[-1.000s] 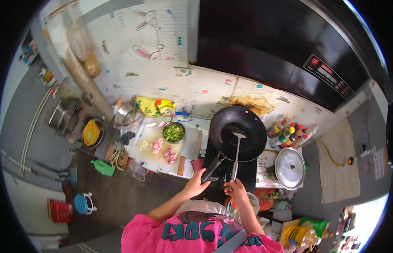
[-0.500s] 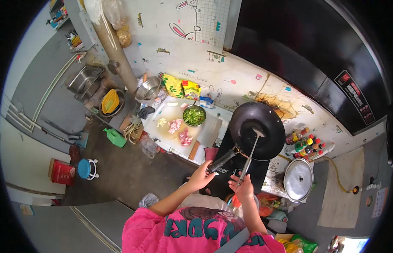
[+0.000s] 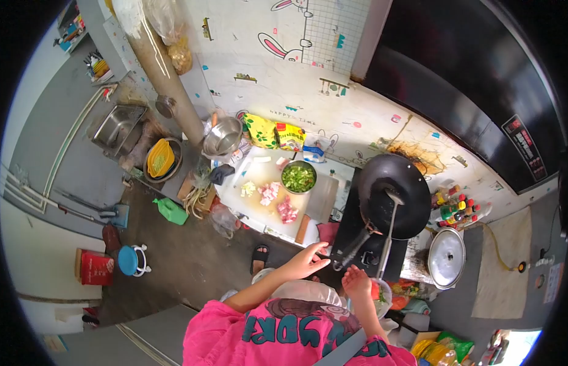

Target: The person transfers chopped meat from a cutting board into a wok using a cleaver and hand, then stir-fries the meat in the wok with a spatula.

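Observation:
My left hand (image 3: 309,260) is off the wok handle, just to its left, with fingers apart and nothing in them. Close below the handle, my right hand (image 3: 356,281) is raised with loosely bent fingers, holding nothing. The black wok (image 3: 372,177) sits on the black stove (image 3: 345,226). A metal spatula (image 3: 391,229) rests in it, its handle leaning out over the near rim. To the left, a white cutting board (image 3: 250,204) carries chopped pink meat (image 3: 287,210), paler meat pieces (image 3: 269,193), minced garlic-like bits (image 3: 248,189), a knife (image 3: 303,229) and a metal bowl of chopped greens (image 3: 298,177).
Sauce bottles (image 3: 458,210) and a lidded pot (image 3: 447,258) stand right of the stove. Yellow packets (image 3: 261,131) and a steel bowl (image 3: 223,135) line the wall. A green jug (image 3: 170,211) and blue stool (image 3: 129,261) are on the floor.
My left hand has let go of the wok handle and drawn left. My right hand has released the spatula, which stays in the wok. The view has shifted left.

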A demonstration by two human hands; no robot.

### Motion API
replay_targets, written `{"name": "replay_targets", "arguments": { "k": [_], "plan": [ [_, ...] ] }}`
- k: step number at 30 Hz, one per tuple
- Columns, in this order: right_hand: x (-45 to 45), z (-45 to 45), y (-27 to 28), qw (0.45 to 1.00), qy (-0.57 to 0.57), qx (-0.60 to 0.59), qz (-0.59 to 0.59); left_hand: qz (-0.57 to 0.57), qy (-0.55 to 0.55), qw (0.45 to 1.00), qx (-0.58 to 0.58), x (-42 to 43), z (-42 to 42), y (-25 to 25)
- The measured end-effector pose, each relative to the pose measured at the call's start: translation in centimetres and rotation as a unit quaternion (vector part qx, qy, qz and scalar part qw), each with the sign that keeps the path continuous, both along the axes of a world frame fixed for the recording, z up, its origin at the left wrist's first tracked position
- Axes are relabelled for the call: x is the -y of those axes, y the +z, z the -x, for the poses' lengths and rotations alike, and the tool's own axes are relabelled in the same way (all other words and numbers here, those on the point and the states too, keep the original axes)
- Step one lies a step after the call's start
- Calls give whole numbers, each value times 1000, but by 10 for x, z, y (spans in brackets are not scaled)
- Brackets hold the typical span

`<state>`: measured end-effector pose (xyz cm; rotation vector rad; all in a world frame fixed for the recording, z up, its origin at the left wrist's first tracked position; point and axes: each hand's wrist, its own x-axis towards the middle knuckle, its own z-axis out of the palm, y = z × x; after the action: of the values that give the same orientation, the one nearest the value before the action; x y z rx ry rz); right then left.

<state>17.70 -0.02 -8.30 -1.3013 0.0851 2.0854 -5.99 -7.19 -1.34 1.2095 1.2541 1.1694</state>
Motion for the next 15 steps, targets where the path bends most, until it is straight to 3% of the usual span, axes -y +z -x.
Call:
{"name": "replay_targets", "arguments": {
  "k": [3, 4, 8, 15],
  "plan": [
    [14, 36, -20, 998, -35, -56, -11, 19, -11, 1000, 4, 6, 55, -9],
    [14, 51, -15, 997, -52, -50, 42, -7, 3, 1000, -5, 5, 73, -20],
    [33, 113, -8, 999, -7, 23, 27, 49, 54, 995, -72, 18, 144, -55],
    [57, 209, 17, 987, 129, 50, -78, 159, -9, 980, -121, 34, 222, -102]
  ]
}}
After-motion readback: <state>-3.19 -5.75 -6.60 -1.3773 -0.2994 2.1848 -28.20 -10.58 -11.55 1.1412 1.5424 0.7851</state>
